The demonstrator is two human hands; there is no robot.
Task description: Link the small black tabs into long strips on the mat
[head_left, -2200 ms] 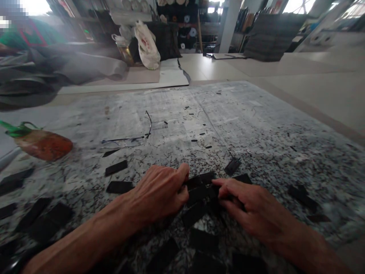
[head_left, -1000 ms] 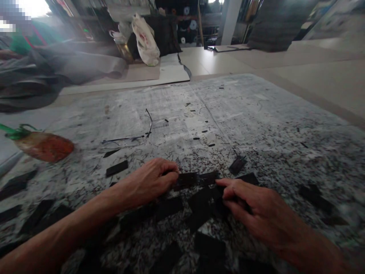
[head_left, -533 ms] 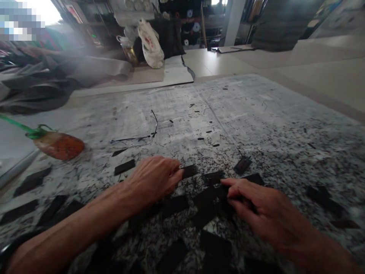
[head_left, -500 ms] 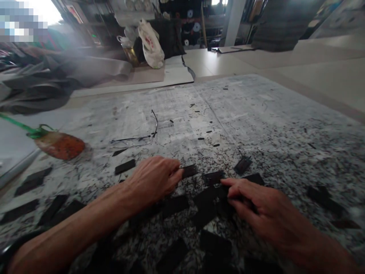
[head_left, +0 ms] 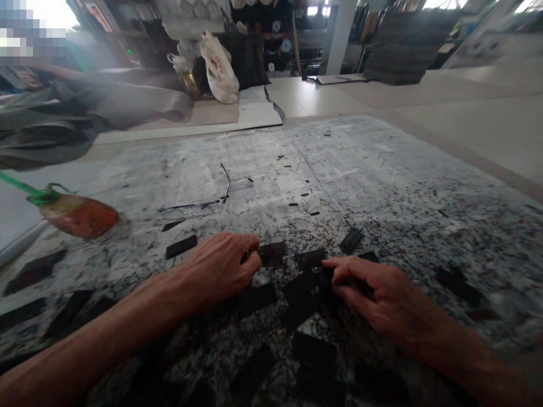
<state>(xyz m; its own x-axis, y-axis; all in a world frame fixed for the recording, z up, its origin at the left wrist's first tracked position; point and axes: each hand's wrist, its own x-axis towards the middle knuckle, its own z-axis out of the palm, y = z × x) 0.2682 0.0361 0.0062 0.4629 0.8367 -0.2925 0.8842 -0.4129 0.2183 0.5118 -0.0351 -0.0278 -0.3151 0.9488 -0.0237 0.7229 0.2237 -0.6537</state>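
Observation:
My left hand [head_left: 224, 261] is closed, thumb and forefinger pinched at the left end of a small dark rectangular piece [head_left: 274, 254] lying low over the table. My right hand [head_left: 373, 288] has its fingers curled, with the forefinger tip touching the right end of another dark piece [head_left: 311, 258]. What sits between its thumb and forefinger is hidden in shadow. Below and between the hands lie overlapping black rectangular pieces [head_left: 299, 310]. One more dark piece [head_left: 352, 240] lies just beyond my right hand.
Black scraps and thread-like bits litter the pale tabletop [head_left: 254, 152]. Eyeglasses [head_left: 190, 207] lie beyond my left hand. At left is an orange-red, bulb-shaped object with a green handle [head_left: 80, 216]. Farther back are a white plastic bag [head_left: 219, 70], a jar [head_left: 186, 76] and a dark stack [head_left: 396, 48].
The view has shifted slightly, moving most things leftward. More of the piece at my left fingertips shows now. My right forefinger stays at the end of its piece.

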